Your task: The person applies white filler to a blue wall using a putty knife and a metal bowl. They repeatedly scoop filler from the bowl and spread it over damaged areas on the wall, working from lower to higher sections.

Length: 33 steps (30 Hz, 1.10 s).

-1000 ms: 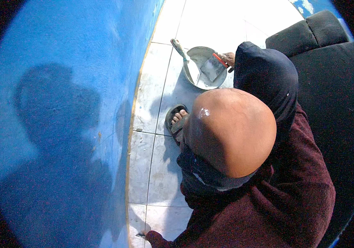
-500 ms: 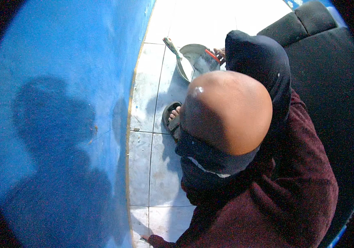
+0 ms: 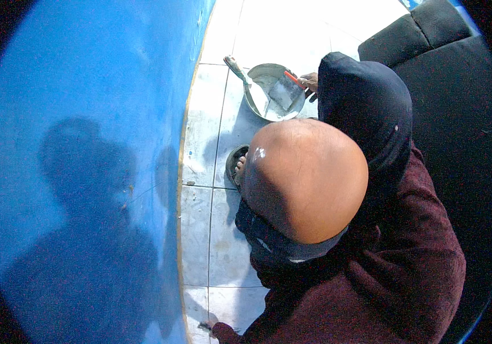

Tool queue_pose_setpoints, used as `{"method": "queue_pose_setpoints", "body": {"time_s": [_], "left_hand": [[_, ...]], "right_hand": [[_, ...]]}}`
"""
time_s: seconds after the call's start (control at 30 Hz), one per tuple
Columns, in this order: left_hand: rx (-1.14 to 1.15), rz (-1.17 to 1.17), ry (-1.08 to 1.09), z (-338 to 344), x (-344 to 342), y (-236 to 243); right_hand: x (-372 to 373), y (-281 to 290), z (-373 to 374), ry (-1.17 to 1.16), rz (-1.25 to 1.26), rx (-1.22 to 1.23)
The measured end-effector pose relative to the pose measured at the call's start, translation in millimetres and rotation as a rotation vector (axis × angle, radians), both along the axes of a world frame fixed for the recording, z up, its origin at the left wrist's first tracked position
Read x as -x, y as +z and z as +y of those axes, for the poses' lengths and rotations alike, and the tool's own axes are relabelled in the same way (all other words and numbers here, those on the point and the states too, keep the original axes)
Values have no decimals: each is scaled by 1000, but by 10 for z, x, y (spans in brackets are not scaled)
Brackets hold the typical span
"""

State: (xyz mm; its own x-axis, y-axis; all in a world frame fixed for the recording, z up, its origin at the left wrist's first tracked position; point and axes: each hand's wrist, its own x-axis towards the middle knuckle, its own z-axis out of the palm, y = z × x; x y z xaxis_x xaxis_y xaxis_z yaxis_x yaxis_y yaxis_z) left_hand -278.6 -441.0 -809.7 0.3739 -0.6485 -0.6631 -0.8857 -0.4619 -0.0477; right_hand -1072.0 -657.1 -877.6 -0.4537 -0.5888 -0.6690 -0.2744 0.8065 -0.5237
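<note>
One diagonal scraper (image 3: pixel 289 90), blade (image 3: pixel 283 95) lower left

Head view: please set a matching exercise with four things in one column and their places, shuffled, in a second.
1. round grey bowl
2. flat grey scraper with a red edge
3. long-handled tool with a white-coated blade
4. black padded seat

A. along the picture's right side
B. slanting over the bowl's left rim
C. standing on white floor tiles
D. at the right hand

Pairs: 1-C, 2-D, 3-B, 4-A
</note>
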Motion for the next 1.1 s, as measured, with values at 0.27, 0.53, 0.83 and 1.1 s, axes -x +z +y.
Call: {"method": "queue_pose_setpoints", "body": {"time_s": [0.27,0.53,0.83,1.1], "left_hand": [[-7,112,-100,-417,855,437],[-115,400,-418,-1496,2550,1224],[-383,626,-772,-2727,3918,1466],[-246,786,-1018,-3086,3869,754]], "right_hand": [[216,-10,-273,2,-86,48],[205,17,-701,365,5,168],[308,-965,-508,440,492,355],[-705,-821,-384,68,939,809]]}}
